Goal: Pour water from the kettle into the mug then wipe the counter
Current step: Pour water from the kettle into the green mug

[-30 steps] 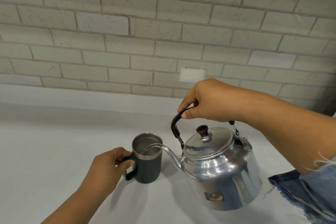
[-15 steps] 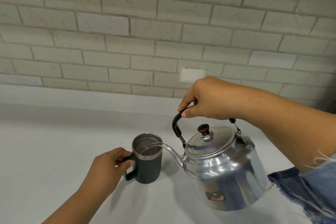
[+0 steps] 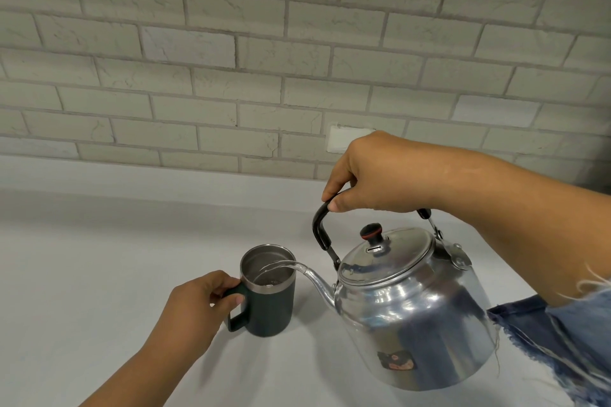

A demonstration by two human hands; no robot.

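Kettle [image 3: 413,317] tilted, spout left over mug [image 3: 269,294]

Setting: home kitchen. White counter [image 3: 99,274] runs below a pale brick-pattern wall [image 3: 264,43]. Metal kettle [image 3: 416,317] and mug [image 3: 267,291] over that counter.

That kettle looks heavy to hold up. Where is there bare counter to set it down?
Bare counter spreads left of the mug, back to the brick wall. Behind the mug is free too. It is crowded on the right, where the kettle hangs beside the blue denim cloth.
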